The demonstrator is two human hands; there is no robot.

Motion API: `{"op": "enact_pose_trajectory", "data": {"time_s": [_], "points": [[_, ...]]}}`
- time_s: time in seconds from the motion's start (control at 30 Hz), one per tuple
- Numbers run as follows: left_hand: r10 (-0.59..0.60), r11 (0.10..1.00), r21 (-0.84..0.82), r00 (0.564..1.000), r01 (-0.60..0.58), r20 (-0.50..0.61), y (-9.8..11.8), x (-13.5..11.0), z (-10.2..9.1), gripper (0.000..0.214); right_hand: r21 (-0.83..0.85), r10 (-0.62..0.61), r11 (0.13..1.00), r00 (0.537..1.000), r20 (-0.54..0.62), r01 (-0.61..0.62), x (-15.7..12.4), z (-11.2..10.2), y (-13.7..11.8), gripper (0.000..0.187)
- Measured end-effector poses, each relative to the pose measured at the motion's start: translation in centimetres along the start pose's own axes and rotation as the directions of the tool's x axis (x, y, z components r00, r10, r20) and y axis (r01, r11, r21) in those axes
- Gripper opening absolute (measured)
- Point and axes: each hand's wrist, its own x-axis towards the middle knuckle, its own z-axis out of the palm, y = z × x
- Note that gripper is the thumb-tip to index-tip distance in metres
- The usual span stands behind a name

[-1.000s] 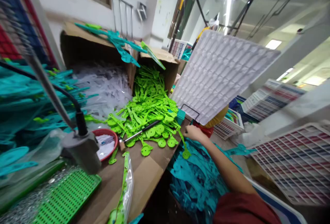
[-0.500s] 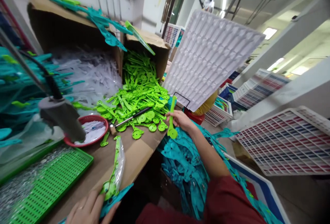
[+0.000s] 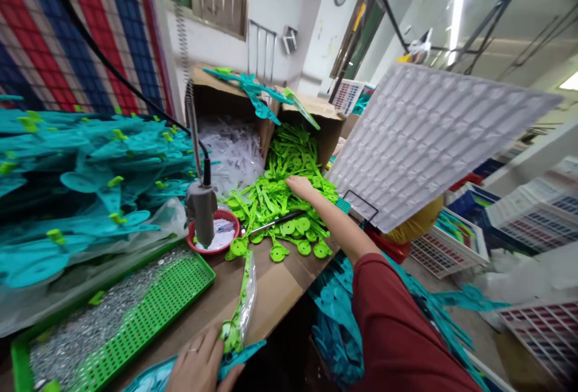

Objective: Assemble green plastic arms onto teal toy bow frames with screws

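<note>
My left hand point(image 3: 198, 360), with a ring on one finger, is closed on a teal plastic part point(image 3: 244, 353) at the table's near edge, thumb on one side and fingers on the other. On that part lies a lime-green plastic piece point(image 3: 232, 333), beside a clear curved piece point(image 3: 248, 295) that reaches up the table. Farther off, my right hand point(image 3: 298, 186) is in a heap of lime-green plastic pieces point(image 3: 266, 199), its fingers curled together. What they hold, if anything, is hidden among the green.
A grey electric screwdriver point(image 3: 203, 211) hangs over a red bowl point(image 3: 232, 223) of white pieces. A green perforated tray point(image 3: 167, 292) holds small metal parts. Teal parts point(image 3: 112, 181) pile up at left. A black-handled tool point(image 3: 275, 222) lies on the heap; a white moulded sheet point(image 3: 433, 133) stands at right.
My right hand has gone from the heap's right edge, where it held up a lime-green piece, to the heap's middle. My left hand stays on the teal part. The view has swung left.
</note>
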Motion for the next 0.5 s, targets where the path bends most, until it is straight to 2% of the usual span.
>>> {"op": "enact_pose_trajectory", "data": {"time_s": [0.1,0.2,0.27,0.3,0.33,0.4,0.43,0.5], "points": [[-0.001,1.000,0.002,0.999,0.002,-0.035,0.2,0.2,-0.5,0.041,-0.055,0.059,0.996,0.990,-0.128,-0.066,-1.0,-2.1,0.4,0.028],[-0.128,0.988,-0.102,0.985,0.117,-0.112,1.4,1.1,-2.2,0.043,-0.090,0.058,0.993,0.978,-0.201,-0.077,-4.1,-4.7,-0.2,0.032],[-0.290,0.921,-0.301,0.950,0.245,-0.113,2.8,2.1,-4.0,0.046,-0.114,-0.060,0.993,0.981,-0.183,0.039,-7.5,-5.7,-2.2,0.027],[-0.382,0.845,-0.430,0.922,0.318,-0.070,3.6,2.7,-4.9,0.051,-0.122,-0.164,0.982,0.973,-0.160,0.145,-9.4,-6.0,-3.8,0.025],[-0.463,0.732,-0.559,0.886,0.389,0.009,4.5,3.3,-5.7,0.057,-0.143,-0.322,0.942,0.935,-0.146,0.302,-11.5,-6.1,-5.5,0.022],[-0.524,0.421,-0.758,0.816,0.498,0.245,6.1,4.4,-6.8,0.059,-0.143,-0.572,0.819,0.806,-0.151,0.555,-15.8,-5.6,-9.2,0.018],[-0.505,0.225,-0.808,0.774,0.545,0.381,6.7,4.8,-7.0,0.055,-0.145,-0.633,0.774,0.752,-0.184,0.617,-17.8,-5.2,-11.0,0.018],[-0.437,-0.172,-0.790,0.673,0.589,0.597,7.7,4.8,-6.9,0.052,-0.121,-0.671,0.731,0.675,-0.308,0.672,-21.4,-3.8,-14.0,0.025]]}}
